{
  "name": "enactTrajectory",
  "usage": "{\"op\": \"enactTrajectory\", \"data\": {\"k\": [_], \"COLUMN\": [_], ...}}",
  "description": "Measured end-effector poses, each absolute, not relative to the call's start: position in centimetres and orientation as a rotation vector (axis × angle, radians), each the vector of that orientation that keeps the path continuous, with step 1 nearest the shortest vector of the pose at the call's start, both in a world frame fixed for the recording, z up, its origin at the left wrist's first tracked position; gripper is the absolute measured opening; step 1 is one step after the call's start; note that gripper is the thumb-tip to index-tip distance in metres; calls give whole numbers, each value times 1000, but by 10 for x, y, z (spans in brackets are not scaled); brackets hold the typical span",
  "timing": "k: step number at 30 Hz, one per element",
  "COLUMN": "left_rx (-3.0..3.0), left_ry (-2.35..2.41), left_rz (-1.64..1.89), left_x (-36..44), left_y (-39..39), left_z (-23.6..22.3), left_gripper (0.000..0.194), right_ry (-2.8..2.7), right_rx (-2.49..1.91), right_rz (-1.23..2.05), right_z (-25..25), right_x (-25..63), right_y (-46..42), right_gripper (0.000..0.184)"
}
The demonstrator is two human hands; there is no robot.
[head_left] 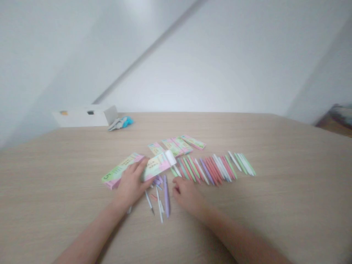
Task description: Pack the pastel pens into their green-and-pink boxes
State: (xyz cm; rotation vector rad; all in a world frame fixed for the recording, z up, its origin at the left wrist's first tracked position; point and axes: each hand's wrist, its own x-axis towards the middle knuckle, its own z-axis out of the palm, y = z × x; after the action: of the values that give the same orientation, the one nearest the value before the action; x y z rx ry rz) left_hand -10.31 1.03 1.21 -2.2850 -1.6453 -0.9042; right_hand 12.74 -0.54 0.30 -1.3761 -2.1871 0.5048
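1. I'm looking over a pale wood-grain table [288, 176].
2. At its far left I see a long white box [79, 119], a crumpled grey-and-blue item [121, 123] just beside it.
3. Mid-table I have small pastel packets [177, 146] lying close together.
4. In front of them, to my right, runs a row of slim pastel pens [217, 167].
5. Nearer me lie a purple pen [166, 196] and thin white sticks [159, 205].
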Motion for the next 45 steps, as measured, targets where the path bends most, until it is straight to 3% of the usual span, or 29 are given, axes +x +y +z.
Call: {"op": "enactTrajectory", "data": {"k": [5,13,19,45], "left_rx": [-2280,-2291,-2276,-2282], "left_ry": [-1689,-1705,-1712,-1709], "left_rz": [-873,-854,-870,-853], "left_x": [-103,-102,-101,-101], "left_y": [9,8,8,8], "left_z": [13,15,15,13], "left_gripper": [62,61,61,63], "right_ry": [-2108,-1987,-2113,-2343], "right_rx": [-1488,-1643,-1482,-1798], "right_rz": [365,264,288,-151], "right_z": [13,17,11,16], "right_x": [144,186,177,162], "right_y": [5,28,20,13], "right_gripper": [13,18,16,26]}}
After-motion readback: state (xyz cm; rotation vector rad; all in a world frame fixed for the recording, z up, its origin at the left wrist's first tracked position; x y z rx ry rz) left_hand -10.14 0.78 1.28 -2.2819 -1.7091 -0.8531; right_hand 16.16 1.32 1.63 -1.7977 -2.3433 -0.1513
